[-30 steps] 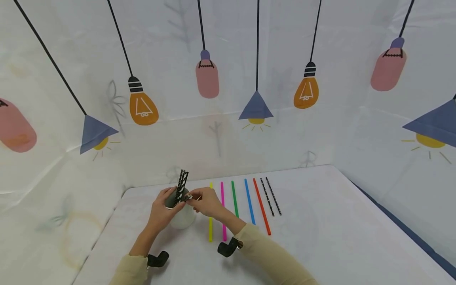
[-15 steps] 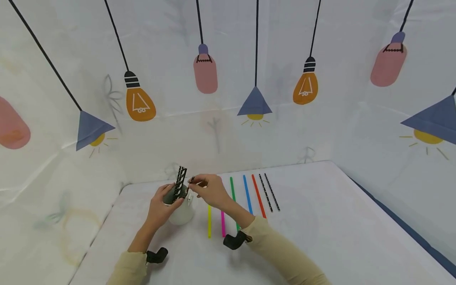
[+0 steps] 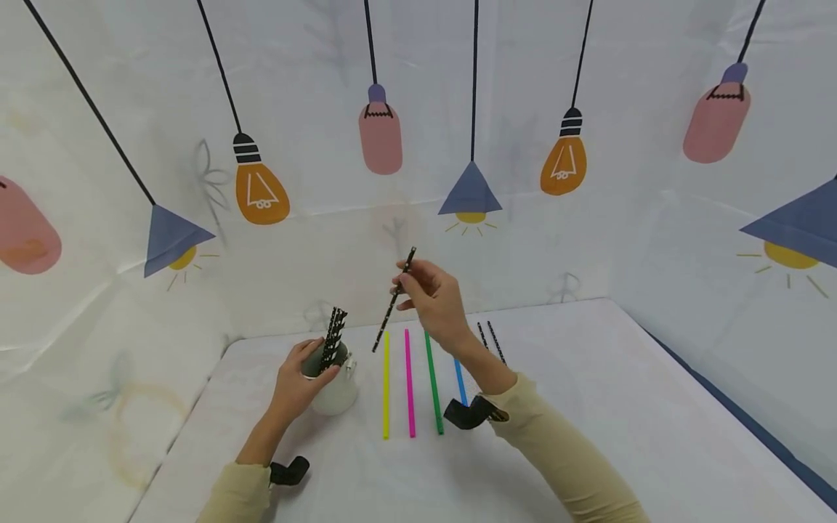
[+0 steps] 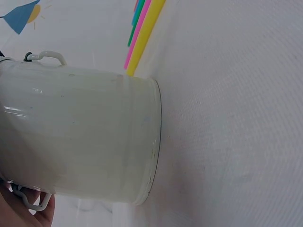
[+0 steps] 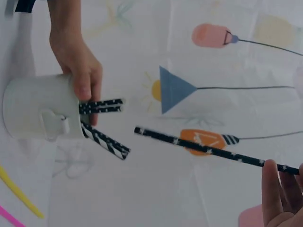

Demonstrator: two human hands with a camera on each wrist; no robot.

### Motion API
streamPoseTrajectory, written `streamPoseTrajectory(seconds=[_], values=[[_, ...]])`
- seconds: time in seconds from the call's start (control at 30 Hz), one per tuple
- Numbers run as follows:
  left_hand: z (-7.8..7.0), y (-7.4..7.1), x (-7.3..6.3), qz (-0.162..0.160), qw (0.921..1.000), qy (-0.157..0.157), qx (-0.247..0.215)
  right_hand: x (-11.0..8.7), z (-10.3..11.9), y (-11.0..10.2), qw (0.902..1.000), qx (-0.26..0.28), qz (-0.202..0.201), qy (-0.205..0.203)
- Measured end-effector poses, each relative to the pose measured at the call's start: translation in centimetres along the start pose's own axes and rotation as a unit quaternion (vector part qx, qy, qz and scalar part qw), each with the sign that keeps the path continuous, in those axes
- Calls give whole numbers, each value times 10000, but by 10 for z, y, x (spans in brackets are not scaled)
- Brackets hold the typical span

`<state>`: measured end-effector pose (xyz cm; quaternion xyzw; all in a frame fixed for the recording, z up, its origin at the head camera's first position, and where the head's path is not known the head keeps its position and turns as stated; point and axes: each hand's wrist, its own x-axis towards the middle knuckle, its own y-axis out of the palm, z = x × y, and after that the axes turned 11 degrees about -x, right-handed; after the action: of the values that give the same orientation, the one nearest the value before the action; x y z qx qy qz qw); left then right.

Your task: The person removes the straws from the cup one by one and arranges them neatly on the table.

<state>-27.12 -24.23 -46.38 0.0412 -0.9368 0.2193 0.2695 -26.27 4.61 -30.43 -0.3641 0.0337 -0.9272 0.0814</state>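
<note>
A cream-white metal pot (image 3: 336, 399) with small side handles stands on the table, several black-and-white patterned straws (image 3: 332, 340) leaning inside it. My left hand (image 3: 297, 383) grips the pot at its rim, fingers on the far side and thumb at the front. Raised to the right of the pot, my right hand (image 3: 439, 303) pinches one black straw (image 3: 387, 317) near its upper end. In the right wrist view this black straw (image 5: 203, 147) shows small white star marks, and its lower end is apart from the straws in the pot.
Right of the pot lie single straws in a row: yellow (image 3: 386, 385), pink (image 3: 410, 385), green (image 3: 434, 385), blue (image 3: 461, 381). Two black patterned straws (image 3: 497, 344) lie farther right, partly behind my right forearm. A white wall sheet (image 3: 523, 254) with printed lamps rises behind the table.
My right hand has drawn one black straw out of the pot and lifted it up and to the right. My left hand has stayed at the rim.
</note>
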Motion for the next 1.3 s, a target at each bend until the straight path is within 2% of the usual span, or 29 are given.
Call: streamPoseTrajectory(seconds=[0.17, 0.37, 0.53, 0.7, 0.9, 1.17, 1.3], values=[[-1, 1, 0, 10, 10000, -37, 15, 3, -5, -28, 9988, -216, -424, 133], [-1, 1, 0, -33, 10000, -25, 48, -5, -6, -59, 9950, -733, -638, 214], [-1, 1, 0, -12, 10000, -71, 26, -9, -39, -90, 9886, -1295, -454, 618], [0, 1, -1, -11, 9999, -85, 77, -16, -61, -118, 9792, -1629, -135, 1205], [0, 0, -2, -58, 10000, -53, 55, -23, -77, -145, 9659, -1843, -198, 1809], [1, 0, -1, -48, 10000, -62, 4, -34, -108, -172, 9451, -2521, -269, 2061], [0, 0, -1, -29, 10000, -77, 48, -42, -127, -180, 9338, -2695, -210, 2345]])
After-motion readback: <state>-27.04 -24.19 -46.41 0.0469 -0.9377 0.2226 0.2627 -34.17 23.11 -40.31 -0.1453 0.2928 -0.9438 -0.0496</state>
